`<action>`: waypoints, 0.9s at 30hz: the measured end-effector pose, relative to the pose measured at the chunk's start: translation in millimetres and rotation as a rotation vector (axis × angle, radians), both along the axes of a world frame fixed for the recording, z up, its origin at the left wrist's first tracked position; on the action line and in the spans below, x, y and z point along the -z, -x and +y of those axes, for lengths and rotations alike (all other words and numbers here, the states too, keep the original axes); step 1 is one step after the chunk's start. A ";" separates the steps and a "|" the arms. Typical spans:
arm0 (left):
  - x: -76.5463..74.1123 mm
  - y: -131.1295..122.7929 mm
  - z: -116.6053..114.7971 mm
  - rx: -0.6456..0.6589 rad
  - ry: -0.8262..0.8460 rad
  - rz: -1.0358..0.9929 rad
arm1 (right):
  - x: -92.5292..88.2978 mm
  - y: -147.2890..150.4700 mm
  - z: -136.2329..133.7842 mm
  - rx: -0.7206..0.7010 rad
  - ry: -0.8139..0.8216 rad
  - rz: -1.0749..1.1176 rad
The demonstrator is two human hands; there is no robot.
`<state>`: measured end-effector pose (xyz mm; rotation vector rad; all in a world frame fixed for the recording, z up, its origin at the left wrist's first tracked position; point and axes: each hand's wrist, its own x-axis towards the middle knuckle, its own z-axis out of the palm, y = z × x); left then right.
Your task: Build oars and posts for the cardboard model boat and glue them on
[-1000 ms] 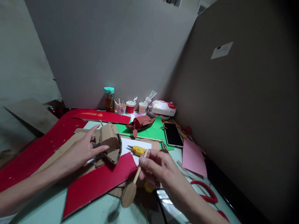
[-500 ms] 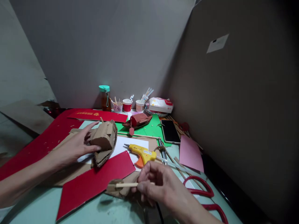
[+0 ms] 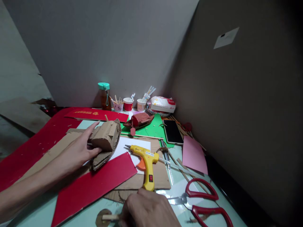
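My left hand (image 3: pixel 86 146) grips a brown cardboard model boat (image 3: pixel 105 137) with a curved cabin, thumb in front and fingers behind. The boat is tilted over the table's left half. At the bottom edge, my right hand (image 3: pixel 148 208) is closed on the stick of a small paddle (image 3: pixel 110 217); the paddle has a cardboard blade. Most of the right fingers are hidden behind the back of the hand. Just beyond that hand lies a yellow hot glue gun (image 3: pixel 148 157) with a glue stick in it. Red-handled scissors (image 3: pixel 203 189) rest open to its right.
A red card strip (image 3: pixel 94 192) lies between my hands. Behind stand a reddish-brown model boat (image 3: pixel 142 120), a bottle (image 3: pixel 104 97), cups of sticks (image 3: pixel 141 105) and a tissue pack (image 3: pixel 163 104). A phone (image 3: pixel 173 131), pink paper (image 3: pixel 194 154) and a cutter knife (image 3: pixel 167 157) lie rightward.
My right hand has moved down and toward me with the paddle, uncovering the glue gun's handle and the scissors' pivot. My left hand still holds the boat, nearly in place.
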<state>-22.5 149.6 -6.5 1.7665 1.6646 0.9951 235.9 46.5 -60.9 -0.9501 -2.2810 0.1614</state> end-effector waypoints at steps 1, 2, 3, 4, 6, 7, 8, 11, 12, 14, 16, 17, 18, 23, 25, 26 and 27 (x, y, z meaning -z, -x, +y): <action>-0.1 -1.4 -1.4 0.005 0.013 -0.031 | 4.7 0.5 -0.4 0.027 -0.090 -0.033; -0.2 -2.5 -2.8 0.008 0.026 -0.057 | 8.0 1.2 -0.7 0.047 -0.167 -0.063; -0.3 -3.4 -4.3 0.007 0.035 -0.071 | 10.1 2.0 -0.6 0.053 -0.224 -0.087; -0.3 -4.2 -5.8 0.000 0.035 -0.071 | 10.9 2.9 -0.3 0.047 -0.268 -0.098; -0.2 -5.6 -8.8 -0.026 0.014 -0.040 | 8.4 4.1 1.1 0.038 -0.339 -0.079; -0.2 -6.5 -10.1 -0.042 -0.001 -0.016 | 4.7 3.9 2.2 0.028 -0.363 -0.072; -0.1 -7.7 -11.2 -0.061 -0.017 0.008 | -1.2 3.0 3.4 0.018 -0.372 -0.072; -1.4 -13.7 -13.4 -0.127 -0.072 0.066 | -31.5 -3.9 9.7 -0.027 -0.285 -0.081; -2.6 -16.3 -14.1 -0.151 -0.096 0.079 | -44.7 -6.8 13.1 -0.046 -0.204 -0.063; -5.9 -21.6 -16.1 -0.189 -0.150 0.098 | -71.3 -11.3 23.2 -0.009 0.012 0.033; -9.8 -25.5 -19.8 -0.211 -0.211 0.108 | -92.7 -12.4 37.7 0.044 0.208 0.128; -11.4 -26.6 -22.4 -0.215 -0.240 0.110 | -100.0 -11.5 46.3 0.054 0.263 0.188; -12.7 -27.2 -25.5 -0.217 -0.267 0.110 | -104.8 -9.9 55.4 0.065 0.302 0.252; -16.1 -28.4 -43.6 -0.197 -0.381 0.047 | -104.6 1.7 94.5 0.051 0.458 0.474; -17.7 -30.1 -51.5 -0.190 -0.413 -0.006 | -103.0 3.9 101.5 -0.013 0.574 0.540; -18.6 -31.0 -55.7 -0.186 -0.425 -0.031 | -103.0 4.3 102.7 -0.050 0.649 0.580; -19.7 -31.7 -60.1 -0.181 -0.431 -0.053 | -103.6 4.5 102.5 -0.088 0.734 0.620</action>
